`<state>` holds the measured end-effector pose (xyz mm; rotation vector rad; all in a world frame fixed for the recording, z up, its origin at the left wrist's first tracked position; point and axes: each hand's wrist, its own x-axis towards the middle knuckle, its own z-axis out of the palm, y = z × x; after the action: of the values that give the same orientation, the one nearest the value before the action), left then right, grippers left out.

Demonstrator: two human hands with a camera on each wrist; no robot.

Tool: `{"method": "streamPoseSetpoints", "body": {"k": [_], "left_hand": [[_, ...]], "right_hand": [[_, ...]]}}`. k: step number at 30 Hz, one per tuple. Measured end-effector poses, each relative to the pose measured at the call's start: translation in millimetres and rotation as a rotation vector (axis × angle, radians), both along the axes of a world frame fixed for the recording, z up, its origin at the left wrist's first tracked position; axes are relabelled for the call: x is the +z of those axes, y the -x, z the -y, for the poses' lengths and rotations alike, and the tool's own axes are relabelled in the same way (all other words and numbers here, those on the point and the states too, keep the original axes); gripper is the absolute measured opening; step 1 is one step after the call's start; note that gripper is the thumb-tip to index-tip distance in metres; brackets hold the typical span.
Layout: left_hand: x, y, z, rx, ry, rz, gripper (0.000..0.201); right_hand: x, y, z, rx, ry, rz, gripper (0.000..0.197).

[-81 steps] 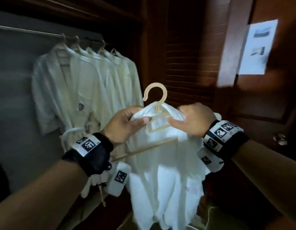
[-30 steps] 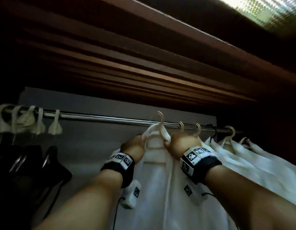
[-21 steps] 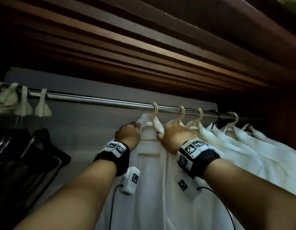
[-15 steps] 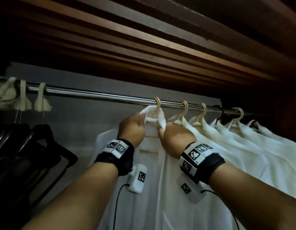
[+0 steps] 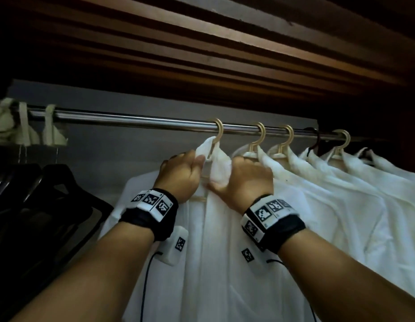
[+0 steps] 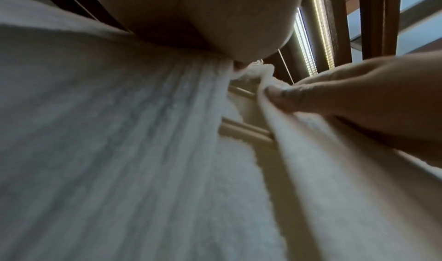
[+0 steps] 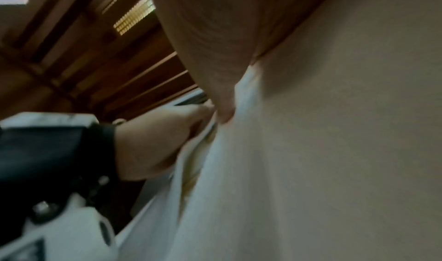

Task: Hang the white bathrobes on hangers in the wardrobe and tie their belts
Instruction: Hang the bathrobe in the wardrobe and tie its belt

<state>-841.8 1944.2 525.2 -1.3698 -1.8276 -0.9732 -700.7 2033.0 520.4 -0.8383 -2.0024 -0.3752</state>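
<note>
Wardrobe: dark wood slats overhead; a metal rail (image 5: 136, 120) runs across the wardrobe from left edge to right edge.
Rail, right half: four white bathrobes (image 5: 341, 194) already hang close together on tan hangers.
Rail, left end: pale cloth loops (image 5: 49, 129); black hangers (image 5: 39, 194) hang bare below them.
Task item: the bathrobe in hand (image 5: 213, 263) hangs just left of that row, front panels falling straight down between the forearms.
Its hanger: tan hook (image 5: 218, 132) sits over the rail near mid-span, apart from the next hook to the right; the hanger's bars (image 6: 246, 132) show between the two collar edges in the left wrist view.
Left hand (image 5: 181, 175): grip pinching the left collar edge just under the hook.
Right hand (image 5: 247, 180): grip pinching the right collar fold; thumb (image 6: 282, 98) pressed on the terry edge.
Belt: not visible in any view; cannot tell whether tied.
Step in hand (judgement): seating the collar evenly on the hanger's shoulders now that the hook bears on the rail.
How to do it well (judgement): pull both collar edges outward and down by equal amounts so the neckline centres under the hook; keep the pull light so the hook does not tilt or slide toward the neighbouring hanger; check that the left shoulder (image 5: 136, 189) lies fully over the hanger arm before releasing.
Risk (judgement): uneven tug slips one shoulder off; terry is soft and will bunch at the neck.
Remaining (judgement): find and tie the belt lower down.
</note>
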Motion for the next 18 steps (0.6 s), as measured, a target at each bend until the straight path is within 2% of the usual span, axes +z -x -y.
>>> {"method": "streamPoseSetpoints", "body": {"k": [3, 7, 10, 12, 15, 16, 18], "left_hand": [[-5.0, 5.4, 7.9, 0.031, 0.02, -0.006, 0.045], [-16.9, 12.0, 7.5, 0.152, 0.055, -0.032, 0.043], [-21.2, 11.8, 10.4, 0.1, -0.069, 0.005, 0.037], [-20.6, 14.5, 19.1, 0.193, -0.133, -0.005, 0.031], [-10.9, 10.4, 29.7, 0.454, 0.064, 0.027, 0.029], [-4.3, 5.4, 30.1, 0.466, 0.091, 0.065, 0.031], [9.8, -10.1, 27.3, 0.403, 0.034, 0.134, 0.038]], "right_hand": [[1.4, -1.4, -3.5, 0.01, -0.031, 0.018, 0.082], [-11.6, -12.2, -16.1, 0.036, -0.12, 0.026, 0.09], [-14.9, -20.9, -28.1, 0.134, -0.134, 0.025, 0.076], [-11.8, -26.8, -33.4, 0.212, -0.124, 0.036, 0.057], [-8.7, -31.2, -37.9, 0.287, -0.113, 0.043, 0.036], [-7.8, -31.9, -38.3, 0.286, -0.106, 0.053, 0.034], [-7.7, -31.8, -38.6, 0.287, -0.092, 0.066, 0.03]]}}
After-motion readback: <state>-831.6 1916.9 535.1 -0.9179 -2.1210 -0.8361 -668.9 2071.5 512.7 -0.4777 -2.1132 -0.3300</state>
